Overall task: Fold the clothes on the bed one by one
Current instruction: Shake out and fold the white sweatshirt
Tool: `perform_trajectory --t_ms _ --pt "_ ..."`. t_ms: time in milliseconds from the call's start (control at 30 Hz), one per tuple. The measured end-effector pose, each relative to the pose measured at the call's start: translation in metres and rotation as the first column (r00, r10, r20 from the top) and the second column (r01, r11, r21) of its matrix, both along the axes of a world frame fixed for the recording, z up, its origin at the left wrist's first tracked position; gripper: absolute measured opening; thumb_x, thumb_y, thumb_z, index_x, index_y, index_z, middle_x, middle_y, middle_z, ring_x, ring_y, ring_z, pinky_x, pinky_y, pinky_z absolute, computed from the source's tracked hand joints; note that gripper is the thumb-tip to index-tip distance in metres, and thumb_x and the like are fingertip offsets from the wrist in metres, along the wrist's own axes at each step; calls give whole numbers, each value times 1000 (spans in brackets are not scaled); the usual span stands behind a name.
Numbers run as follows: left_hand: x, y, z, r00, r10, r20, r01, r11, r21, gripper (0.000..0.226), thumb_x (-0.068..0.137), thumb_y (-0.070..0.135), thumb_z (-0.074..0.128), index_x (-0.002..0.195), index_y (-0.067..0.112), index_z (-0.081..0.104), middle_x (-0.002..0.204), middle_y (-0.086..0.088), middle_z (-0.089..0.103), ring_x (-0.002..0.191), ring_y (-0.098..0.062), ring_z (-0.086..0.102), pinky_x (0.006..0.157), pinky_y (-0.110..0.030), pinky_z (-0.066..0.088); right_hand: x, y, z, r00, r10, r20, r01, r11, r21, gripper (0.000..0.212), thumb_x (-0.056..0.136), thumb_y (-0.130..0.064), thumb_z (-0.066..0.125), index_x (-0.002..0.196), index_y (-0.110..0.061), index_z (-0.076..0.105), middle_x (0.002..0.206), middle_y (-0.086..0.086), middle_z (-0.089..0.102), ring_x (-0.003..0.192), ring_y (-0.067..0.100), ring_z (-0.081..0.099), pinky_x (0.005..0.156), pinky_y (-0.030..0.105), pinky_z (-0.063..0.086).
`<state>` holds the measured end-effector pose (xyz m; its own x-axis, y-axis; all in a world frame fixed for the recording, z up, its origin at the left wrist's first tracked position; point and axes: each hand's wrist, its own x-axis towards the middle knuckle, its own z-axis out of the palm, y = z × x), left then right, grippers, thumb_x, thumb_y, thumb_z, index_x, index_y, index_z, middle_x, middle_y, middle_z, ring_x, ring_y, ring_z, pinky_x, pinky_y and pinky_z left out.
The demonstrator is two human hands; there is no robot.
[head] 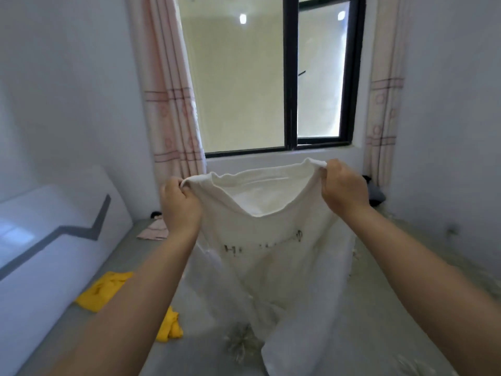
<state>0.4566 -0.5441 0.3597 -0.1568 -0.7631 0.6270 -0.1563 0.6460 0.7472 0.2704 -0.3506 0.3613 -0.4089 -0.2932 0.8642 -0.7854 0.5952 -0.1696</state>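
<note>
A person holds a white shirt (pixel 271 253) up in front of them over the bed (pixel 379 308), both arms stretched forward. The left hand (pixel 180 204) pinches the shirt's top edge at about 9 o'clock from the garment's opening, fingers curled tight around a bunched corner of cloth. The right hand (pixel 343 185) grips the opposite top corner at about 3 o'clock, thumb and fingers closed on the fabric, and sits a little higher than the left. Between the two hands the opening of the shirt sags into a wide curve, showing the inner face of the far layer. The shirt hangs down from the hands toward 6 o'clock, with faint dark lettering across its near face that is too blurred to read; its lower end reaches down to the grey bed surface. At 8 o'clock from the shirt a yellow garment (pixel 104 290) lies crumpled on the bed just beside the white headboard (pixel 54 240). A pink cloth (pixel 154 230) lies at the bed's far end, at 9 o'clock from the left hand. Behind the shirt at 12 o'clock is a black-framed window (pixel 291 77), flanked by pink curtains (pixel 168 104). A dark item (pixel 375 195) lies at 3 o'clock by the right hand, too hidden to identify.
</note>
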Motion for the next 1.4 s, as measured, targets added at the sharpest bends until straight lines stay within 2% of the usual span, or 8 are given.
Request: perform_trajectory --t_ms 233,500,633,833,967,1133,1267,1400 --pt "82 24 38 989 110 100 -109 994 -16 25 97 9 32 101 -8 50 112 -28 52 102 -40 49 75 -40 35 77 56 54 992 -42 -117 42 999 5 21 92 -4 48 82 13 55 73 30 57 57 40 55 49 30 25" --pt "98 47 65 987 121 102 -108 987 -121 28 98 12 28 106 -7 48 115 -29 50 100 -42 51 72 -41 36 105 106 80 865 -97 -493 84 995 -49 35 82 -15 39 55 4 52 43 16 49 26 28 43 26 23 31" --pt "103 40 61 967 158 201 -85 940 -329 29 98 13 27 102 -6 49 103 -31 55 87 -45 56 64 -40 36 98 117 67 872 -62 -486 55 998 -29 36 82 -16 38 57 4 52 45 17 50 28 30 45 28 25 33" --pt "114 12 18 896 291 336 88 626 -775 17 76 3 57 65 -10 60 47 -24 51 27 -34 48 25 -36 38 78 112 15 944 -17 -331 36 998 52 27 82 -10 48 61 7 54 51 25 55 33 34 50 32 32 40" --pt "93 -4 -26 846 297 442 161 648 -744 12 60 -7 71 63 -6 60 45 -21 50 27 -30 46 26 -29 36 50 92 -24 929 -9 -371 60 990 127 33 80 -13 39 56 4 53 45 18 50 29 28 47 26 22 32" --pt "35 -34 -80 766 318 559 223 684 -694 20 74 9 44 73 -3 60 51 -20 56 34 -30 52 27 -25 33 -13 53 -82 965 50 -259 6 978 209 34 82 -13 38 56 6 51 47 21 50 31 30 49 27 27 36" --pt "-30 -56 -113 722 243 647 272 760 -589 4 65 -2 61 64 -7 62 50 -21 53 32 -31 50 26 -25 33 -76 17 -124 996 48 -72 -22 948 319 36 87 -16 43 64 9 54 59 27 54 44 36 55 35 33 40" --pt "-84 -85 -127 720 266 641 298 716 -632 28 70 9 38 57 -2 59 48 -17 51 32 -28 49 26 -20 28 -136 -22 -144 985 69 -157 -7 931 365 35 82 -15 39 52 1 51 48 17 50 34 28 49 26 22 31"
